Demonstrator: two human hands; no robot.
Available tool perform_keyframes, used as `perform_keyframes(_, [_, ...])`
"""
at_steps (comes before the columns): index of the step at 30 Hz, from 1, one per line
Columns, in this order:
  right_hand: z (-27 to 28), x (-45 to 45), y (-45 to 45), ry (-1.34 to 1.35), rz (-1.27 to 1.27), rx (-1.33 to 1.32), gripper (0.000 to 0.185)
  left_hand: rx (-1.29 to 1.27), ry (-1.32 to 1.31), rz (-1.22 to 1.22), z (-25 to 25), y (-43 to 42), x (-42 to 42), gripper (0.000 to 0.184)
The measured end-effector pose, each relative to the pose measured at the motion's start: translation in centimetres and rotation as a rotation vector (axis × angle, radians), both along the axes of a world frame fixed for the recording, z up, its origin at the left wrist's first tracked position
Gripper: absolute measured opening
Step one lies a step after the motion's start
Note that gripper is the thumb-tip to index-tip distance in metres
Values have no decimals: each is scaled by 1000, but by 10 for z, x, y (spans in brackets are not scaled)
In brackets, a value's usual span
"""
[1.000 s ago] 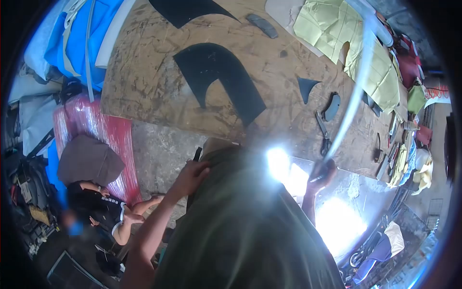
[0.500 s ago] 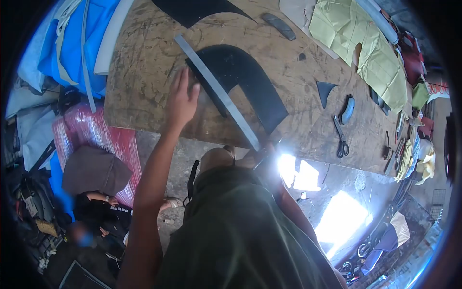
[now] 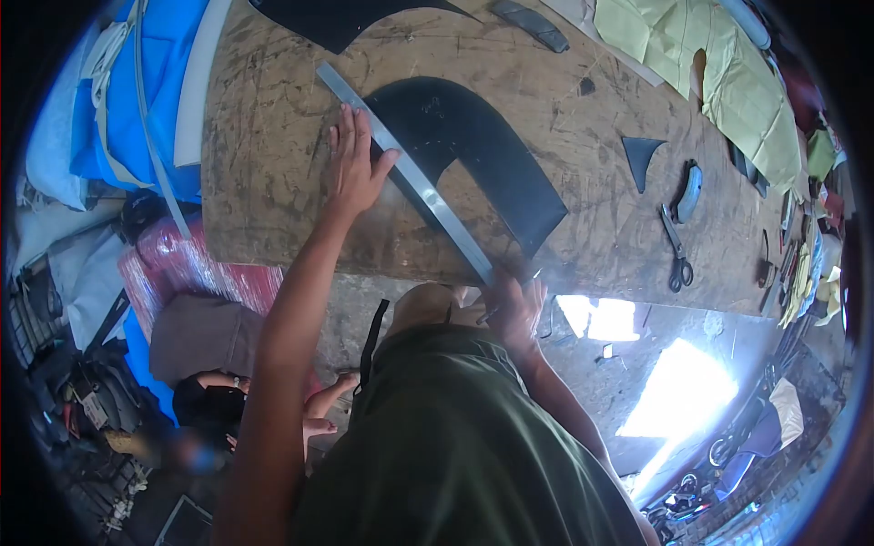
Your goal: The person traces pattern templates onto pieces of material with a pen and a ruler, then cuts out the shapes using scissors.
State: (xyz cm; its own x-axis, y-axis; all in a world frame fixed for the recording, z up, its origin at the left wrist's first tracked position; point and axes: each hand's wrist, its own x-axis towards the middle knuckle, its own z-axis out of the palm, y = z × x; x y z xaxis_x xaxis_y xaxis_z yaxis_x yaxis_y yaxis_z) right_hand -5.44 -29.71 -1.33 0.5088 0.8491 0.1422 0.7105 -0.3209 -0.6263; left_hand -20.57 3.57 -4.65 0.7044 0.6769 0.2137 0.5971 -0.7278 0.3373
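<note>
A long metal ruler (image 3: 421, 184) lies slanted across a curved black sheet piece (image 3: 482, 127) on the wooden table. My left hand (image 3: 358, 173) rests flat near the ruler's far end, fingers stretched out and fingertips against its left edge. At the near end, by the table's front edge, my right hand (image 3: 515, 308) is closed around the ruler's end. A thin stick-like item pokes out from the right hand on both sides; its kind is too small to tell.
Scissors (image 3: 675, 250), a blue-handled tool (image 3: 689, 191) and a small black scrap (image 3: 643, 162) lie on the table's right. Another black sheet (image 3: 341, 23) and a dark grey block (image 3: 530, 25) are at the back. A person (image 3: 208, 400) sits low at left.
My left hand has moved up against the ruler, its fingers now at the edge. The right hand shows more clearly at the ruler's near end. The whole view has shifted slightly.
</note>
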Motion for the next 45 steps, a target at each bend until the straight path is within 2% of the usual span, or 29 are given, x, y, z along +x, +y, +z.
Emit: perform_keyframes(45, [-4, -1, 0, -21, 57, 7, 43, 32, 32, 49, 2, -1, 4, 90])
